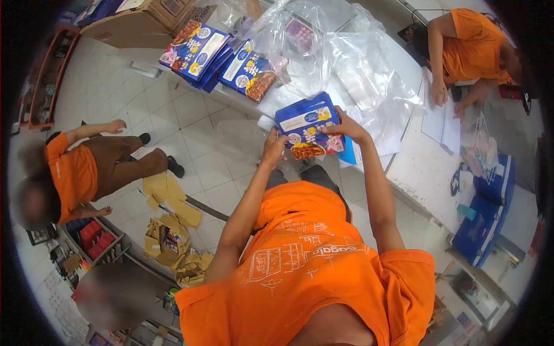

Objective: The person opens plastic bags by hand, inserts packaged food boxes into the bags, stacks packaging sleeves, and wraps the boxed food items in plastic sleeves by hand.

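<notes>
Counter (424, 187), smooth and white, bearing crumpled, glossy transparent plastic (369, 69). Beside this plastic lie flat, rectangular printed packets (199, 53), fanned in an overlapping pile. Held bundle (307, 122) of similar blue packets, flat-faced with layered edges, at the counter's near edge, before the torso. Left hand (274, 146) and right hand (348, 127), each partly closed, grip its opposite sides, thumbs on the printed face.

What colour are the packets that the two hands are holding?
The packets are mainly blue; the head view shows this best.
</notes>
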The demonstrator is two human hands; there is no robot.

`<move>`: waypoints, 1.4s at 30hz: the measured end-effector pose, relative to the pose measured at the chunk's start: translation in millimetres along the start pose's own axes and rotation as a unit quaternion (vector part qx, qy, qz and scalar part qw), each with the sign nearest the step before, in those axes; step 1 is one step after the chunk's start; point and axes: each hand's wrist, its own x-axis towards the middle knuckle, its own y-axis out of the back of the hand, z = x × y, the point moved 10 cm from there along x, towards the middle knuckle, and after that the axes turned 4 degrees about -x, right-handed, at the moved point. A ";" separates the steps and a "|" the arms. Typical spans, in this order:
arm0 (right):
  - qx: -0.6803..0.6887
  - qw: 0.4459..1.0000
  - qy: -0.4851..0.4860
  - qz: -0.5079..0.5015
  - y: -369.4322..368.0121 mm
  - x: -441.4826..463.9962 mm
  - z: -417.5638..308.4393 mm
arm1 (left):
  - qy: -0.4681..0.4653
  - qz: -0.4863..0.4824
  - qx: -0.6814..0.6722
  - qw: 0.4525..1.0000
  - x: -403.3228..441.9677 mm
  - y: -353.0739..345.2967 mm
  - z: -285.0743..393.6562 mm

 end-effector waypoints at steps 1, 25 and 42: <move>0.031 0.999 0.011 0.021 -5.5 -10.9 1.8 | -0.010 0.001 0.024 1.000 -5.6 3.9 10.0; 0.515 0.848 0.099 -0.083 -15.2 -148.5 -27.3 | -0.161 -0.331 0.159 0.916 -220.6 -175.2 320.0; 0.181 0.813 0.396 0.386 166.3 -308.7 -73.5 | -0.190 -0.362 0.121 0.904 -252.8 -330.3 300.2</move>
